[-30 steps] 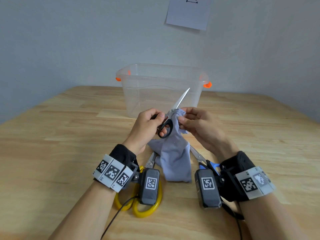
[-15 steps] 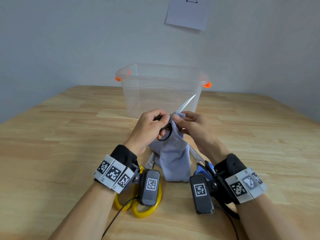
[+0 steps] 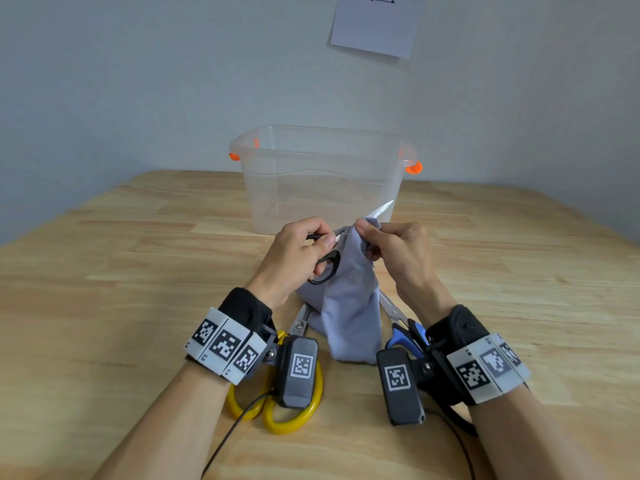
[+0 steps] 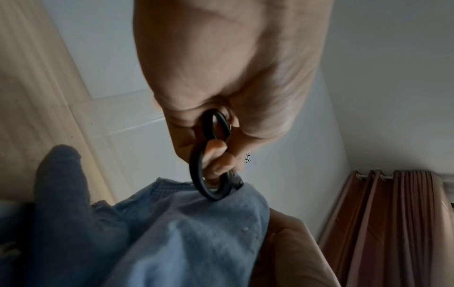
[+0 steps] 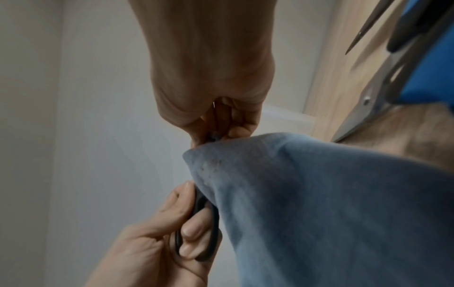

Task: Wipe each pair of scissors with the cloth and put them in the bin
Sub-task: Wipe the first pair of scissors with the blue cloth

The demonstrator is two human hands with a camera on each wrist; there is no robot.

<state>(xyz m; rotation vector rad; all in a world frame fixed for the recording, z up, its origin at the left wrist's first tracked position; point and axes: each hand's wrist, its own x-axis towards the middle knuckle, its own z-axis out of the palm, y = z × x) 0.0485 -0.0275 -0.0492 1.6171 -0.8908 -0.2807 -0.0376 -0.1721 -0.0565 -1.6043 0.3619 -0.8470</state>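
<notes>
My left hand (image 3: 304, 249) grips the black-handled scissors (image 3: 327, 268) by their loops (image 4: 211, 174), above the table in front of the clear bin (image 3: 322, 178). Its blade tip (image 3: 382, 210) points up and right toward the bin. My right hand (image 3: 388, 244) pinches the grey-blue cloth (image 3: 346, 306) around the blade near the pivot. The rest of the cloth (image 5: 331, 203) hangs down to the table. Yellow-handled scissors (image 3: 277, 410) lie under my left wrist. Blue-handled scissors (image 3: 403, 327) lie under my right wrist.
The wooden table (image 3: 121, 289) runs wide on both sides of my hands. The bin has orange latches (image 3: 414, 167) and stands near the wall, and nothing shows inside it. A sheet of paper (image 3: 374, 22) hangs on the wall above.
My right hand has slid the cloth up along the blade toward the tip, so less bare blade shows. The scissors have tilted lower, more to the right.
</notes>
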